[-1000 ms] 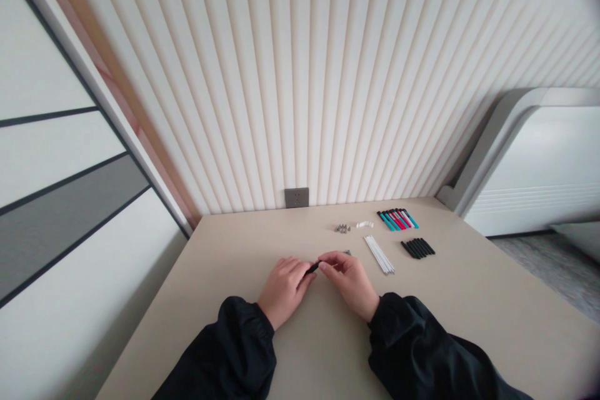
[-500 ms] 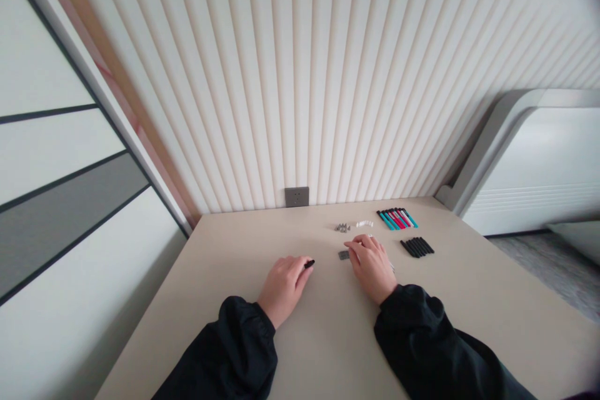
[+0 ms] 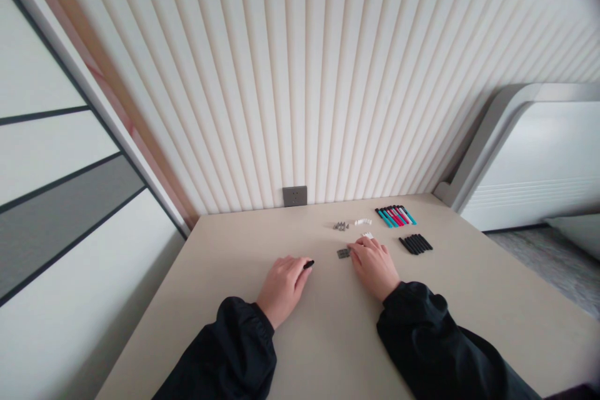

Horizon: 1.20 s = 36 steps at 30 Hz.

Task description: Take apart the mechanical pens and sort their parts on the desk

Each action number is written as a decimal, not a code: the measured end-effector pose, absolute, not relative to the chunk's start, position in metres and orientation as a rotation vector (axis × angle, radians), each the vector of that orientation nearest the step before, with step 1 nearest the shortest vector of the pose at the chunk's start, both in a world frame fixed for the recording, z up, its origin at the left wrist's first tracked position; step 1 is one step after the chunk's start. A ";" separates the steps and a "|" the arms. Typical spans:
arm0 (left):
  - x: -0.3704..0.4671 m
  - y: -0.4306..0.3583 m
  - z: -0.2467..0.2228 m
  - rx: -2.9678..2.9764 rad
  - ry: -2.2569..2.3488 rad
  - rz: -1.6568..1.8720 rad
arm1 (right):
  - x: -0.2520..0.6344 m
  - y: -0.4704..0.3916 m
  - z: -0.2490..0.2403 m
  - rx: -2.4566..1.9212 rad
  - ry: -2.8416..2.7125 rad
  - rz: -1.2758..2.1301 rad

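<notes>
My left hand [image 3: 284,284] is closed around a small black pen part [image 3: 308,264], with only its rounded end showing past the fingertips. On the right, my right hand [image 3: 374,264] has its thumb and forefinger drawn together at the edge of a small group of flat grey pieces [image 3: 343,254]. Whatever is in that pinch is too small to make out. Just beyond the right fingers lie small white pieces [image 3: 367,235], partly covered by the hand. Both hands are low over the beige tabletop [image 3: 225,244].
Farther back are small grey cone-shaped pieces [image 3: 341,225] and a row of white pieces [image 3: 362,222]. To the right lie several teal, red and white pen barrels with black ends [image 3: 396,217], and several black tubes [image 3: 415,244]. A ribbed wall with a socket [image 3: 295,196] borders the table.
My right hand has drawn slightly right and toward me, uncovering more of the grey and white pieces. My left hand keeps its hold on the black pen part. The view has shifted slightly.
</notes>
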State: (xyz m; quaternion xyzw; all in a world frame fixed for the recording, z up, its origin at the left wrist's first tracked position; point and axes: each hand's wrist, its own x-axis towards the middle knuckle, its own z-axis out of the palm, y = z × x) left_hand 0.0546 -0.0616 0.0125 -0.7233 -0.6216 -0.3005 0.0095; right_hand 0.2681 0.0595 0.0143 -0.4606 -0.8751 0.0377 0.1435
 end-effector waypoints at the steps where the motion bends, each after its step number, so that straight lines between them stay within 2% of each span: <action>1: 0.055 -0.062 0.012 -2.255 -1.939 -0.943 | 0.268 0.059 0.014 -1.329 -2.526 0.107; 22: 0.054 -0.062 0.010 -2.281 -1.934 -0.915 | 0.271 0.071 0.013 -1.405 -2.436 0.128; 30: 0.055 -0.062 0.012 -2.353 -1.940 -0.883 | 0.255 0.041 0.030 -0.652 -2.196 0.534; 36: 0.059 -0.063 0.017 -2.425 -1.893 -0.817 | 0.247 0.024 0.027 -0.547 -2.195 0.654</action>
